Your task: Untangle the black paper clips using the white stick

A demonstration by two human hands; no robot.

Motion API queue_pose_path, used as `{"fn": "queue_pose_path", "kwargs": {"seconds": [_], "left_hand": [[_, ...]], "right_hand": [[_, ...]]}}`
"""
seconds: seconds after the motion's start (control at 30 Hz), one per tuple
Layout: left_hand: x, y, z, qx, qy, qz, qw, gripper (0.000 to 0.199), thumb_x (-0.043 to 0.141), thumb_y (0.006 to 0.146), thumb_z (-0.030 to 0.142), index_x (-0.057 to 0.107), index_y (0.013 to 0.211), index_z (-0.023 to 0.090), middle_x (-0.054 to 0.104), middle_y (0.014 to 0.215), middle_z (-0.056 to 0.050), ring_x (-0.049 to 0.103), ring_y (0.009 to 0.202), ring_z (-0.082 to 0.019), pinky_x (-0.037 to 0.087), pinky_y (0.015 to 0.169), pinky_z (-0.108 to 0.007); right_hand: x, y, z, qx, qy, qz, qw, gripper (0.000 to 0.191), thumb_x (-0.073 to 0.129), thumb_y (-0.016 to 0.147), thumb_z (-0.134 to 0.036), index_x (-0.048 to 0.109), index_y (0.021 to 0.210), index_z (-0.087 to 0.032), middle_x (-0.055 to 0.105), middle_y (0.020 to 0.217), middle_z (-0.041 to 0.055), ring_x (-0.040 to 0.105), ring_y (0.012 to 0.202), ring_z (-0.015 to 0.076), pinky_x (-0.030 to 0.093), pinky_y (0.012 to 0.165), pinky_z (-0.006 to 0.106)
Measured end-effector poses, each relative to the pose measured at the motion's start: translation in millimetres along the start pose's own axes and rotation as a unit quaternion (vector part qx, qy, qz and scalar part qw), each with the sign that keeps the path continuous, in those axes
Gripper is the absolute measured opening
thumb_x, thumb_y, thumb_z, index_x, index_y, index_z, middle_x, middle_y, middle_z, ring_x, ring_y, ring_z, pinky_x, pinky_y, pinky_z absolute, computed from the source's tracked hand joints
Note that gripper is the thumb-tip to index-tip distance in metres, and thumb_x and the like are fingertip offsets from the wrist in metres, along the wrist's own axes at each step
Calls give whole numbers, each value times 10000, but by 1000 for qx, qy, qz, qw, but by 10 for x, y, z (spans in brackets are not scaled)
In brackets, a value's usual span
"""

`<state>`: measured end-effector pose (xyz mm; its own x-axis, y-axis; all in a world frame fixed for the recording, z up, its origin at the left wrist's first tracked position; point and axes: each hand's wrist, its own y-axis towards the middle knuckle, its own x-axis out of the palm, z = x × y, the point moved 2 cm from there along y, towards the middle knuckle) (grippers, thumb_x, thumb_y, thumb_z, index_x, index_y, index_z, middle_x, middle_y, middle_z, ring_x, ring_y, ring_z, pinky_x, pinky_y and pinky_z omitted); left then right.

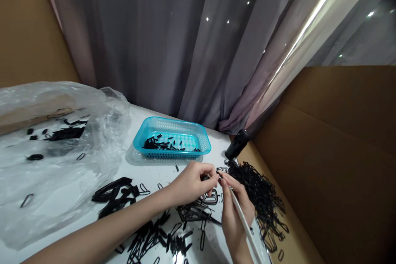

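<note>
My left hand [198, 181] is closed in a pinch above the table, its thumb and forefinger meeting at a small black piece [218, 173]. Right beside it, my right hand [236, 206] grips a long white stick-like tool [246, 222], whose tip meets the black piece; the exact contact is hidden by the fingers. Under both hands lie flat black oval loops [210, 196]. Nearer to me, many short black strips [177, 242] are spread over the white table [154, 175].
Behind my hands stands a blue plastic basket [173, 154] with small black pieces in it. A heap of black loops [256, 192] and a dark bottle [237, 144] are at the right, by a cardboard wall [340, 140]. A clear plastic bag [102, 144] covers the left side.
</note>
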<state>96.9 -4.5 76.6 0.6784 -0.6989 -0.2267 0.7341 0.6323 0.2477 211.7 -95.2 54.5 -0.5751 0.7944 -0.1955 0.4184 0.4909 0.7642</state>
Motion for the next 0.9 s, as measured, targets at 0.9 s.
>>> {"fn": "queue_pose_path", "kwargs": {"seconds": [0.9], "left_hand": [[98, 32, -76, -41, -87, -7, 995, 414, 462, 932, 484, 647, 781, 146, 502, 499, 49, 421, 466, -101, 344, 519, -223]], "right_hand": [[-86, 23, 171, -1, 31, 17, 999, 124, 650, 872, -206, 728, 968, -196, 767, 1019, 79, 730, 941, 240, 591, 832, 371]]}}
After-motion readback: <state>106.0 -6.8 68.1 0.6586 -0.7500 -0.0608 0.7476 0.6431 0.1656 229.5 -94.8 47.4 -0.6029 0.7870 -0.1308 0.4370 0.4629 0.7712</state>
